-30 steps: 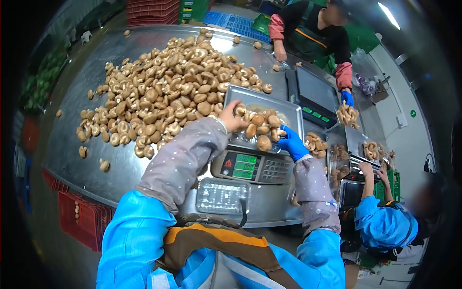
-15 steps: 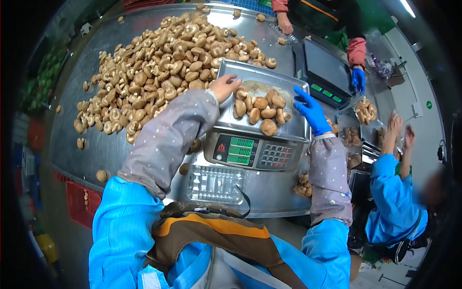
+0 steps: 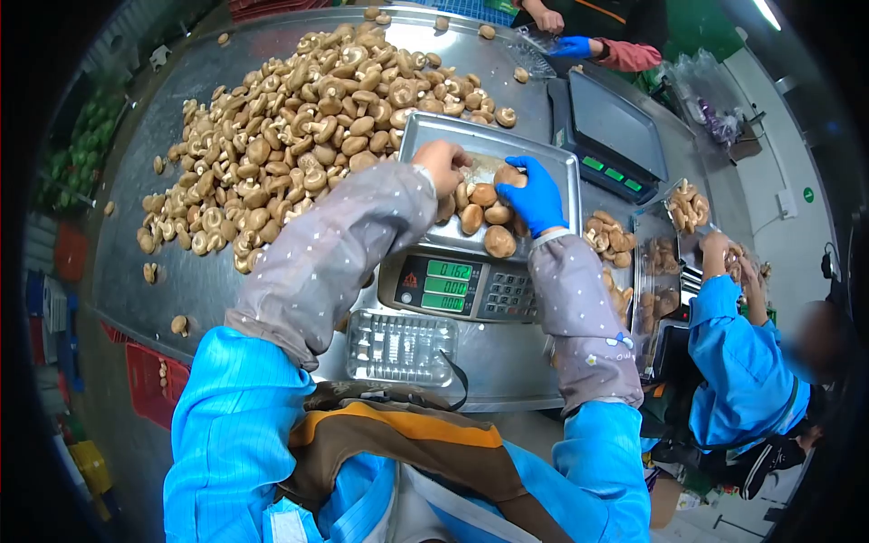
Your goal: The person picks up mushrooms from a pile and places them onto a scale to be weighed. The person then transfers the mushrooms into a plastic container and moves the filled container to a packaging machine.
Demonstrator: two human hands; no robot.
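gloved right hand [image 3: 534, 195] pinches a mushroom [image 3: 507, 175] over the scale tray [image 3: 444, 134]. left hand [image 3: 441, 165] is curled onto the heap [image 3: 484, 217] there, can't tell if it grips any.

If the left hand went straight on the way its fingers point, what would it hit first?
The left hand would probably meet the mushroom touched by the right hand, on the scale tray; depth is unclear.

Hands [image 3: 536, 195] among mushrooms [image 3: 497, 241] on scale tray [image 3: 436, 131]
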